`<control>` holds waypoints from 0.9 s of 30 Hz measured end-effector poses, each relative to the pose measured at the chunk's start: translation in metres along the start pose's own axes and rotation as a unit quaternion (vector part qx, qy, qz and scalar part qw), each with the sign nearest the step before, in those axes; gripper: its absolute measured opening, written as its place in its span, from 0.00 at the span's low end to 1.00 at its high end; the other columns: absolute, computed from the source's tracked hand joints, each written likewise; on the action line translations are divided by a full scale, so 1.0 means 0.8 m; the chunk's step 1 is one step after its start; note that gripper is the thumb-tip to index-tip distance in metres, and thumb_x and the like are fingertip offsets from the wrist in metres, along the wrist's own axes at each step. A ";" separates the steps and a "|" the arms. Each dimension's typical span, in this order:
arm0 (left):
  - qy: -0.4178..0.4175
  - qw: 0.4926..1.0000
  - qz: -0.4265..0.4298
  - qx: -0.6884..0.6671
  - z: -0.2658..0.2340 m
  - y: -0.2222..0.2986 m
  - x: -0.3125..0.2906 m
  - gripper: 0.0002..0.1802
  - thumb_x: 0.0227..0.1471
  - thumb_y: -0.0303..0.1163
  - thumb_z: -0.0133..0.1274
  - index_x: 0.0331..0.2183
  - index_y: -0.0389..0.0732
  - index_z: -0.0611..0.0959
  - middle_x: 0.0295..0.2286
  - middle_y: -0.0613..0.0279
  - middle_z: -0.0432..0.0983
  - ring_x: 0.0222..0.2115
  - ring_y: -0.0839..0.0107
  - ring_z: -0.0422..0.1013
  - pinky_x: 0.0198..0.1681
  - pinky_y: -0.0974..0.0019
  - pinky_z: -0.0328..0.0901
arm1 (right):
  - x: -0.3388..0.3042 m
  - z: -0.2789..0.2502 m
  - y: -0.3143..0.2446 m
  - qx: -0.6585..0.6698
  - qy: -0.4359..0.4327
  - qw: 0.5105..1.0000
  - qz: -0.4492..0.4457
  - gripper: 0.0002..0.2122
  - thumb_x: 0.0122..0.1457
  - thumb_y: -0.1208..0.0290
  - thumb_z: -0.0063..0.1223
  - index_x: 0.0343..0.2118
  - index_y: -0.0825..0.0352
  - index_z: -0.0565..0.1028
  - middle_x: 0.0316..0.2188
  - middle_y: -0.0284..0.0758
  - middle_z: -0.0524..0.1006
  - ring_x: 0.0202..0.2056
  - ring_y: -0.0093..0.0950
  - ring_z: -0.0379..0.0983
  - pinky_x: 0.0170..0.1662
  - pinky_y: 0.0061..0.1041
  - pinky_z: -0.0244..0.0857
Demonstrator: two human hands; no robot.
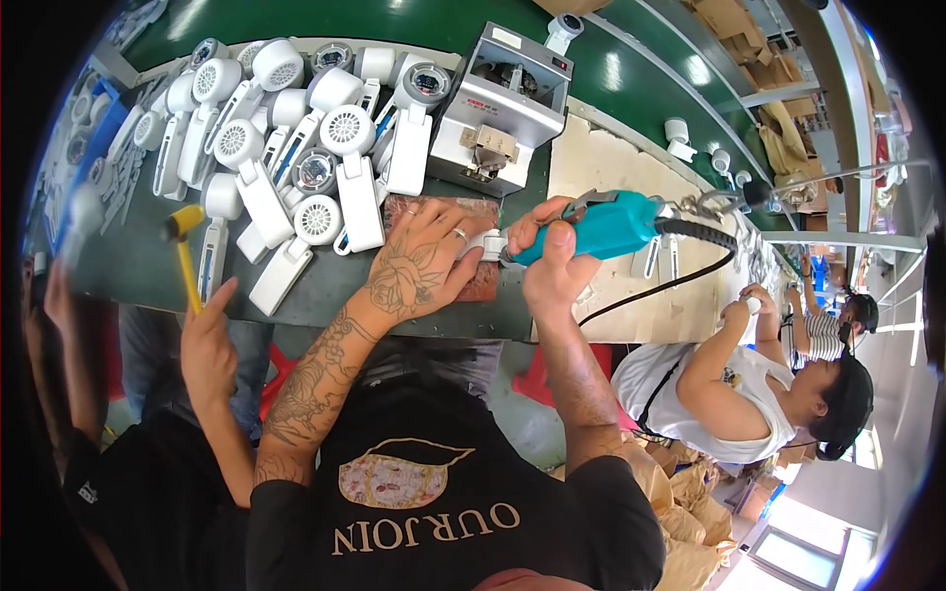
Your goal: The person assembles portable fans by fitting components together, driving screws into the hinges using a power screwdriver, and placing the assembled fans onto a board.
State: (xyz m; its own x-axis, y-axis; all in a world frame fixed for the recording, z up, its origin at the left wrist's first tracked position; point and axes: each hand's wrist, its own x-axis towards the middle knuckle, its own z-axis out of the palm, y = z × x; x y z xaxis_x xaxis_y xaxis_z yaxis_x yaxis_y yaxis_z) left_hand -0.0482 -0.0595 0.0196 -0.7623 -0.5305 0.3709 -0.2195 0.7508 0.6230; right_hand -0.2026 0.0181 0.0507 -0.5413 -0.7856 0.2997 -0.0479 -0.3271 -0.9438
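Observation:
My right hand [557, 256] is wrapped round a teal electric screwdriver [616, 225], held nearly level with its tip pointing left. A black cable [680, 281] runs from its rear end. My left hand [424, 256] lies on a reddish work pad [480, 286], with its fingers and thumb pressing a white plastic piece [489, 243]. The screwdriver's tip meets that piece or sits right against it. Most of the piece is hidden under my left hand. Several white handheld fans [347, 133] are heaped on the bench just beyond and left of my left hand.
A grey metal machine [503, 108] stands beyond my hands. Cardboard [601, 167] covers the bench at right. At left, another person's hand [210, 355] grips a yellow hammer [184, 246]. A co-worker in a white top [729, 394] sits at right. A green belt [631, 79] runs behind.

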 end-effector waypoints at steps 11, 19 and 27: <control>-0.016 0.999 0.009 0.029 -0.012 0.001 0.002 0.22 0.53 0.34 0.54 0.51 0.42 0.77 0.51 0.59 0.71 0.51 0.57 0.67 0.53 0.54 0.62 | -0.008 0.005 0.024 -0.005 0.013 0.997 -0.073 0.19 0.63 0.53 0.56 0.35 0.68 0.69 0.20 0.34 0.69 0.21 0.26 0.67 0.26 0.27 0.63; 0.080 0.992 0.080 0.048 -0.040 0.031 -0.073 0.20 0.50 0.31 0.60 0.47 0.41 0.80 0.43 0.53 0.77 0.41 0.58 0.75 0.45 0.57 0.69 | -0.045 -0.020 -0.069 0.183 0.092 0.978 -0.049 0.30 0.61 0.35 0.47 0.39 0.65 0.68 0.18 0.30 0.66 0.18 0.22 0.63 0.21 0.22 0.58; 0.385 0.841 -0.344 0.164 -0.143 -0.071 -0.175 0.19 0.61 0.30 0.48 0.51 0.28 0.74 0.48 0.43 0.72 0.50 0.50 0.69 0.58 0.54 0.61 | -0.087 -0.043 -0.061 0.011 0.211 0.975 -0.069 0.31 0.58 0.35 0.51 0.41 0.65 0.72 0.20 0.30 0.68 0.20 0.24 0.64 0.22 0.24 0.56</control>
State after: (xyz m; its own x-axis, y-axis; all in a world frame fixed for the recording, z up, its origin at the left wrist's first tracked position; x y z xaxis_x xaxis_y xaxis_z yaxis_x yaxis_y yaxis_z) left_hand 0.1407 -0.0726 0.0107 0.2056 -0.8861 0.4154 -0.6987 0.1643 0.6963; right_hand -0.1917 0.1071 0.0707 -0.8283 -0.4491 0.3351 -0.1293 -0.4287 -0.8942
